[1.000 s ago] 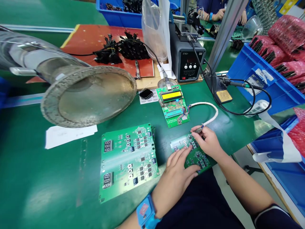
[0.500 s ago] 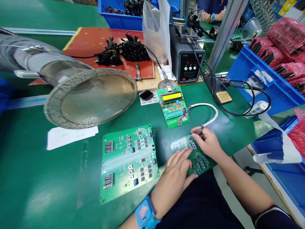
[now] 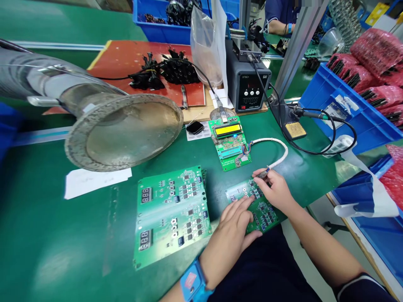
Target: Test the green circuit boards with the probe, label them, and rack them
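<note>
My left hand [image 3: 234, 224] lies open over a green circuit board [image 3: 263, 212], fingers stretched across its left half. A blue strap circles that wrist. Between the fingertips of my right hand [image 3: 273, 186] is the probe [image 3: 262, 174] at the end of a white-sleeved cable [image 3: 282, 155], held at the board's upper edge; its tip is hidden. The cable runs to a green programmer board [image 3: 231, 142] with a lit yellow display and a blue socket. Left of my hands rests a stack of circuit boards [image 3: 171, 214] with three-digit displays.
A metal fume duct hood [image 3: 126, 132] reaches in from the left. Behind stand a soldering station [image 3: 250, 84] and an iron holder with a yellow sponge [image 3: 295, 130]. On the right, a blue bin [image 3: 349, 109] holds pink-wrapped parts. Another person's arm [image 3: 278, 26] shows at the back.
The view has shifted slightly, so the bench things sit a little lower and further right. Both hands keep their places on the board and the probe.
</note>
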A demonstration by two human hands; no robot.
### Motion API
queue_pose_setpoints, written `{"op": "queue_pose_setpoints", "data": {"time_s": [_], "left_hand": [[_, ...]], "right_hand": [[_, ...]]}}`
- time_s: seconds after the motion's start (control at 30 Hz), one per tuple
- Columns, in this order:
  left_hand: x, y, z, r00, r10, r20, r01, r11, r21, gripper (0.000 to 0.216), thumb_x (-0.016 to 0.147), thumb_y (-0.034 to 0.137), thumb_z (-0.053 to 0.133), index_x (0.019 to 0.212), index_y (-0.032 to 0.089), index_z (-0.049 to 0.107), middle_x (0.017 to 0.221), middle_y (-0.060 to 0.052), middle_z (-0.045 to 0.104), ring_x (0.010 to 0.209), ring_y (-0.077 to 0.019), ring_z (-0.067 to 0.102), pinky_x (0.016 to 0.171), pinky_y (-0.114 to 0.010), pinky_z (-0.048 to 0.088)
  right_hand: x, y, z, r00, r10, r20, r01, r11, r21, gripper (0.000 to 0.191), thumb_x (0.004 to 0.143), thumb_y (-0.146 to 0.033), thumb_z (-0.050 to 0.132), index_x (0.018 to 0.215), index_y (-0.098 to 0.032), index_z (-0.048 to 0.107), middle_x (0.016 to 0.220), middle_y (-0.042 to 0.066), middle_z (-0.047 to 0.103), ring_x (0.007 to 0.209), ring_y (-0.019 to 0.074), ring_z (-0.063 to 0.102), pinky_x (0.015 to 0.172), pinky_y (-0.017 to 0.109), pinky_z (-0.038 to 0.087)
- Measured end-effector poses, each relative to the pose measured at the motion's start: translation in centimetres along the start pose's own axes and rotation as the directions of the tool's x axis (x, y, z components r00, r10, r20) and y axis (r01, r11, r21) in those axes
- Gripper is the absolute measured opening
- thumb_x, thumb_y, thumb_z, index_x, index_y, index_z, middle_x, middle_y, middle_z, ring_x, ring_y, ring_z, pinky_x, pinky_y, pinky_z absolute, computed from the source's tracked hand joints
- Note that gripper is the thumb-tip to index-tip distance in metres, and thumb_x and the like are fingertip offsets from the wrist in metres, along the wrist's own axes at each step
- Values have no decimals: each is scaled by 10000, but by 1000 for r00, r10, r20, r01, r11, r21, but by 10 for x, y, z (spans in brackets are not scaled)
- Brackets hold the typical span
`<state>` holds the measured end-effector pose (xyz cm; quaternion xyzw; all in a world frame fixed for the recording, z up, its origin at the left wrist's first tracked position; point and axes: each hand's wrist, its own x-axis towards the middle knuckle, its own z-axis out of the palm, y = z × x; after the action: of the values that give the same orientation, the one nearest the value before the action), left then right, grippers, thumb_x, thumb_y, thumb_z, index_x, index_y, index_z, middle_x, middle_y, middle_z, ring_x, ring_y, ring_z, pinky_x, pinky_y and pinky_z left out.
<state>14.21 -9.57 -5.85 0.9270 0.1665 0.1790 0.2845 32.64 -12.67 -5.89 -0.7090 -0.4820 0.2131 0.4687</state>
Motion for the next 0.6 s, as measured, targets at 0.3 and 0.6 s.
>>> {"op": "queue_pose_setpoints", "data": {"time_s": [0.3,0.6], "left_hand": [[-3,0,0,999,7,-48,-9,1000,-27,321,758,251,726,941,206,465,1297,-178,550,1221,-316,511,986,-562,443],[-1,0,0,998,8,-55,-8,1000,-8,366,727,250,759,937,198,464,1265,-183,571,1194,-325,531,970,-575,446]], "right_hand": [[-1,0,0,1000,-18,-3,18,1000,2,132,841,-230,549,928,-181,636,924,78,701,773,175,650,692,299,526],[-10,1,-5,998,55,-43,-47,986,157,148,845,-261,569,954,-183,630,928,73,707,799,180,662,720,306,532]]}}
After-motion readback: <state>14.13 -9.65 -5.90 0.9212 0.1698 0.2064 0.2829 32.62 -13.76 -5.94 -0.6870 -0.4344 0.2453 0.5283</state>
